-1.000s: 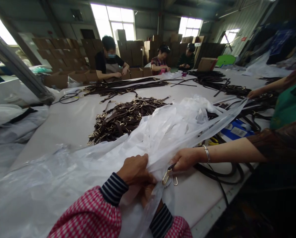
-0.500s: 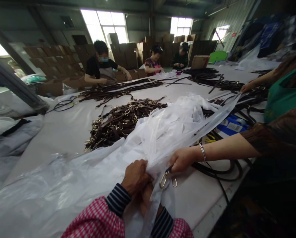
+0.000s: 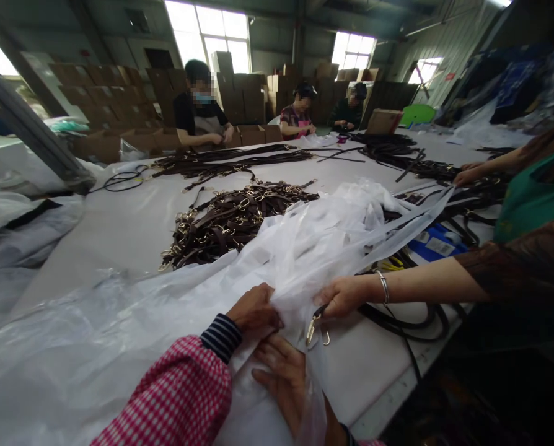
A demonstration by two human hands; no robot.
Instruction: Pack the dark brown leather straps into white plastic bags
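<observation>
My left hand (image 3: 256,308) pinches a fold of the thin clear plastic bags (image 3: 305,248) heaped on the white table (image 3: 119,229). My right hand (image 3: 281,375) lies flat, palm down with fingers apart, on the plastic just below it. Right beside them a co-worker's hand (image 3: 339,296) with a silver bracelet grips a dark strap with a brass clasp (image 3: 312,328) at the bag's edge.
A pile of dark brown straps with brass buckles (image 3: 233,217) lies mid-table, with longer straps (image 3: 230,160) farther back. A blue packet (image 3: 437,243) sits at right among loose straps. Three people work at the far side before stacked cardboard boxes (image 3: 119,93).
My right hand has come out from under the plastic and spread flat on it. My left hand slid slightly up along the fold. The co-worker's hand stays put.
</observation>
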